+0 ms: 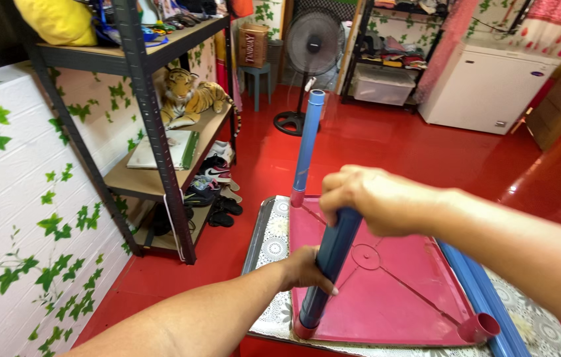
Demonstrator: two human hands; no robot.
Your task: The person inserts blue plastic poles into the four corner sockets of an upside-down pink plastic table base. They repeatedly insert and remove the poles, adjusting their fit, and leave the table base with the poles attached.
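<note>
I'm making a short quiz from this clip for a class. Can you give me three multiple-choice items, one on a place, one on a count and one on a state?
1. Where does the toy tiger lie?
A. on the red floor
B. on a shelf of the metal rack
C. on the white freezer

2. How many blue tubes stand in corner sockets of the pink panel?
A. two
B. four
C. none

3. How is the near blue tube held?
A. by no hand
B. by the left hand alone
C. by both hands

Answers:
1 B, it rests on the rack shelf above the shoes.
2 A, the near tube and the far tube stand in sockets.
3 C, the right hand holds its top and the left hand holds lower down.
</note>
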